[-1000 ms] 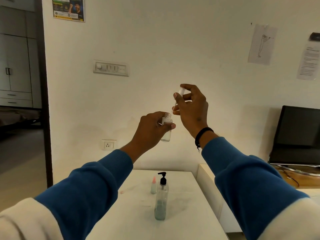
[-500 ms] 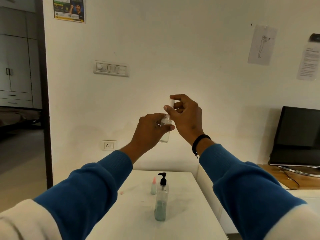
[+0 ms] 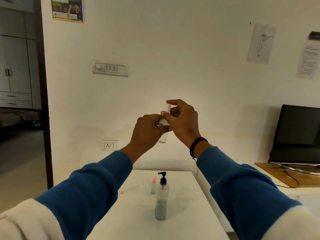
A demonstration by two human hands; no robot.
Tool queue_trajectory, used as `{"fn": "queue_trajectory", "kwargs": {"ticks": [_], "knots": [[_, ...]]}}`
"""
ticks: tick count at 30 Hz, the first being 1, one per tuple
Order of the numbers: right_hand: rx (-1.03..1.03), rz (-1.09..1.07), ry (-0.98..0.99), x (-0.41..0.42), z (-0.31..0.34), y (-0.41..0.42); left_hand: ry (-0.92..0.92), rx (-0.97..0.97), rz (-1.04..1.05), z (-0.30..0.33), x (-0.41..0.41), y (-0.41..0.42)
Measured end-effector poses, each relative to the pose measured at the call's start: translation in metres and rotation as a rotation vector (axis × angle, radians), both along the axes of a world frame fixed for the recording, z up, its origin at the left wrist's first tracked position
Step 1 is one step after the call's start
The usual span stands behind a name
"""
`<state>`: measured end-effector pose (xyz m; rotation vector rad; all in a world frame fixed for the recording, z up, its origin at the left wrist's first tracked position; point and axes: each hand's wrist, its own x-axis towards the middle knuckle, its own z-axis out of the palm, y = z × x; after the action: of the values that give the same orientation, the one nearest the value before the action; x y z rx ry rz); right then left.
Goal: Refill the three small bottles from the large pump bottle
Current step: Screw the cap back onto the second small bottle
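While both arms reach forward at chest height above the table [image 3: 181,213], the left hand [image 3: 147,130] curls round a small clear bottle [image 3: 163,136], thumb across its front. Right hand [image 3: 183,122] sits just above, thumb and forefinger pinching the white sprayer cap [image 3: 168,108], the other fingers folded, a black band [image 3: 196,148] on that wrist. A second ago the cap was lifted well clear with its thin tube showing; half a second ago it was lower; now it's down at the bottle's neck and the hands touch. Whether it's fully seated, I can't tell. The bottle stands upright, long axis vertical, neck up, cap in line above it. Down on the table the pump bottle [image 3: 161,201] stands upright, nozzle pointing left, unmoved, and a little pink-tipped bottle [image 3: 153,186] stands just beside it.
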<state>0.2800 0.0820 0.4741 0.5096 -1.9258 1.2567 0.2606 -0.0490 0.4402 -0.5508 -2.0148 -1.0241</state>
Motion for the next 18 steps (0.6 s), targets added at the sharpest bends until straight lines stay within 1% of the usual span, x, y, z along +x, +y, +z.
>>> {"fn": "queue_trajectory", "kwargs": {"ticks": [13,18], "knots": [[0.016,0.007,-0.031,0.0037,0.0039,0.0008,0.008,0.021,0.043,0.0013,0.0029,0.0032],[0.016,-0.034,-0.018,0.0061,0.0067,-0.0020,0.010,0.027,0.057,0.0035,0.0066,0.0040]]}}
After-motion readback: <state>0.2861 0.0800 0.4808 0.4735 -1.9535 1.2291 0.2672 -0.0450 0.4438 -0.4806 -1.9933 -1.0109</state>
